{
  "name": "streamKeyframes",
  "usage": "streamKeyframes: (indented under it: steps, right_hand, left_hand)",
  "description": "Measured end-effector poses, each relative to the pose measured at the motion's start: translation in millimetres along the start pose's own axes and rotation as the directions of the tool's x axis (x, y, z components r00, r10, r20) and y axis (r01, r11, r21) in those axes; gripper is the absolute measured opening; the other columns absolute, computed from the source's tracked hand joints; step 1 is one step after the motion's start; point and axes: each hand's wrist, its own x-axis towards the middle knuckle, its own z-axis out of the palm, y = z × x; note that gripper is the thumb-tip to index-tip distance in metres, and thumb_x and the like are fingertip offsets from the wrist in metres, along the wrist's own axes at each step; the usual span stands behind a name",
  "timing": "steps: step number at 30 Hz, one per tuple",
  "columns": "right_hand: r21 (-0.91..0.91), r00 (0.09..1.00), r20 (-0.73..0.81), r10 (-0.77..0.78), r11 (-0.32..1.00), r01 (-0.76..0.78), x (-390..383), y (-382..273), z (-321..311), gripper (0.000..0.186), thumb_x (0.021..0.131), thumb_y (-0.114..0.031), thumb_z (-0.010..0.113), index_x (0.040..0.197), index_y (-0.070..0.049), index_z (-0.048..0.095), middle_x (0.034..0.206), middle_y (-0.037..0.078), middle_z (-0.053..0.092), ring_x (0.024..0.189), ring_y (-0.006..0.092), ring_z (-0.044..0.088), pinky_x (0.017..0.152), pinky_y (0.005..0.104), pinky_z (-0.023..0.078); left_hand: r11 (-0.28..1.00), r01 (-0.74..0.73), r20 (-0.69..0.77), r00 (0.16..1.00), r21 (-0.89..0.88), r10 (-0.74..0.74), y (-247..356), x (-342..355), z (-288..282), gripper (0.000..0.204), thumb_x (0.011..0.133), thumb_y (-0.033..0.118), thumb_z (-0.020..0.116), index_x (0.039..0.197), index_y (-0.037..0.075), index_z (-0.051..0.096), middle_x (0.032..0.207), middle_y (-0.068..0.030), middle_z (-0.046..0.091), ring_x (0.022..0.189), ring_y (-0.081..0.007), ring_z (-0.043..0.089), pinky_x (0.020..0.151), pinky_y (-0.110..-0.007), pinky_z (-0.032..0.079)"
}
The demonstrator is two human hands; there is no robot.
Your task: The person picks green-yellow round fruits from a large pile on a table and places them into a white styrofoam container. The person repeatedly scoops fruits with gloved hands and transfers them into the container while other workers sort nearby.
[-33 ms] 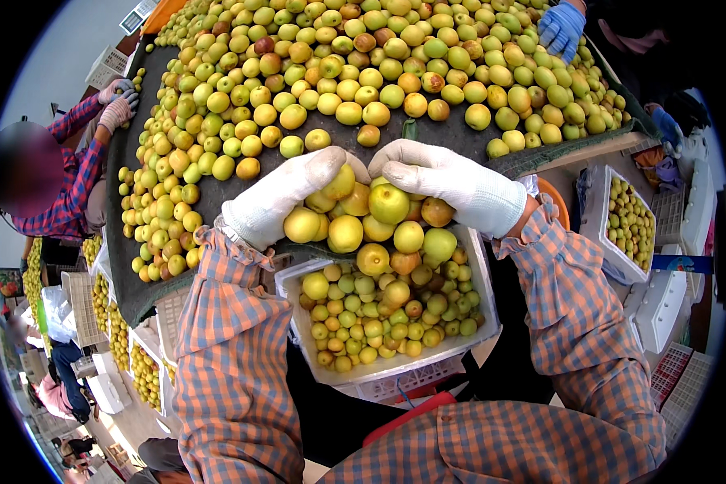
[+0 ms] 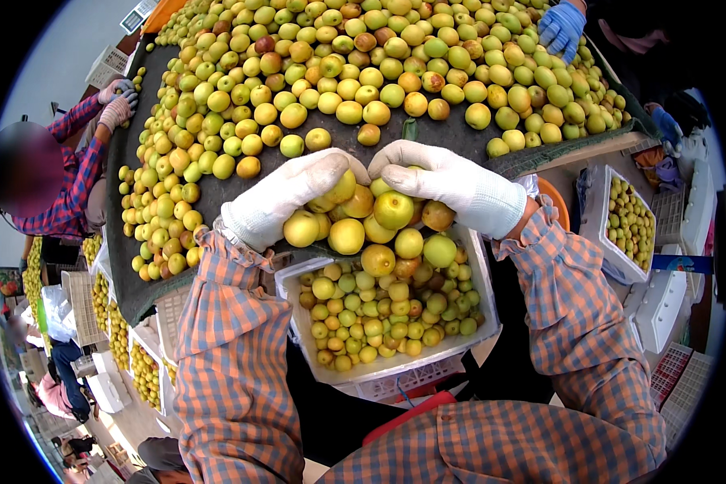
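Observation:
Both my hands wear white gloves and curl inward, cupping a cluster of round yellow-green fruits that look like jujubes. My left hand bends around the cluster's left side; my right hand closes over its right side. The fingertips nearly meet at the far side, and some fingers are hidden behind fruit. The cluster is at the near edge of a dark cloth-covered table, above a white box. Smaller-looking fruits lie inside that box. One fruit is low at the cluster's right, over the box.
A large heap of fruit covers the table's far side. Another person's blue-gloved hand touches it at far right. At left, a person's gloved hands rest at the table edge. An orange bucket and a fruit-filled white box stand at right.
Some fruits between my hands have shifted slightly toward me and down over the white box. My hands stay in nearly the same place.

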Motion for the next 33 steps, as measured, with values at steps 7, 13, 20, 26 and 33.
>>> streamKeyframes:
  steps: [7, 13, 20, 26, 33]
  right_hand:
    - [-0.081, 0.997, 0.005, 0.078, 0.994, -0.078, -11, -16, 14, 0.043, 0.094, -0.037, 0.066, 0.119, -0.003, 0.058, 0.106, 0.003, 0.058, 0.097, 0.0085, 0.054, 0.087, 0.0254, 0.046]
    - [-0.178, 0.998, 0.049, -0.046, 0.983, 0.054, -14, -12, 16, 0.046, 0.091, -0.034, 0.07, 0.121, -0.002, 0.057, 0.109, 0.005, 0.06, 0.101, 0.0126, 0.057, 0.089, 0.0279, 0.048]
    - [-0.445, 0.975, 0.129, -0.179, 0.869, 0.218, -27, -17, 36, 0.05, 0.083, -0.026, 0.077, 0.122, -0.005, 0.055, 0.114, 0.013, 0.061, 0.108, 0.0257, 0.062, 0.092, 0.036, 0.05]
    - [-0.612, 0.969, 0.233, -0.086, 0.761, 0.215, -28, -11, 52, 0.052, 0.082, -0.033, 0.078, 0.121, -0.009, 0.054, 0.123, 0.011, 0.053, 0.114, 0.032, 0.058, 0.094, 0.0407, 0.05]
    - [-0.65, 0.938, 0.306, -0.165, 0.683, 0.332, -28, -3, 56, 0.046, 0.085, -0.037, 0.072, 0.121, -0.011, 0.058, 0.122, 0.01, 0.056, 0.111, 0.0323, 0.06, 0.092, 0.0423, 0.051]
  left_hand:
    - [0.971, 0.126, -0.075, 0.991, 0.203, -0.113, 9, -13, 12, 0.053, 0.082, 0.034, 0.08, 0.12, 0.002, 0.059, 0.108, -0.0048, 0.063, 0.098, -0.0113, 0.058, 0.087, -0.028, 0.048]
    - [0.913, 0.052, -0.196, 0.98, 0.405, 0.032, 10, -28, 33, 0.054, 0.069, 0.024, 0.09, 0.113, 0.006, 0.063, 0.1, -0.0048, 0.066, 0.094, -0.0124, 0.061, 0.082, -0.028, 0.051]
    - [0.835, -0.124, -0.154, 0.958, 0.536, 0.241, -10, -52, 44, 0.058, 0.062, 0.026, 0.092, 0.108, 0.007, 0.063, 0.115, -0.0108, 0.062, 0.109, -0.0258, 0.061, 0.094, -0.036, 0.05]
    - [0.675, -0.198, -0.032, 0.949, 0.711, 0.312, -12, -69, 47, 0.043, 0.067, 0.02, 0.087, 0.101, 0.007, 0.065, 0.114, -0.0086, 0.064, 0.119, -0.0306, 0.057, 0.1, -0.041, 0.047]
    - [0.795, -0.122, -0.249, 0.912, 0.594, 0.326, 2, -72, 40, 0.018, 0.079, 0.008, 0.076, 0.094, 0.003, 0.069, 0.106, -0.0109, 0.069, 0.099, -0.0237, 0.067, 0.087, -0.034, 0.053]
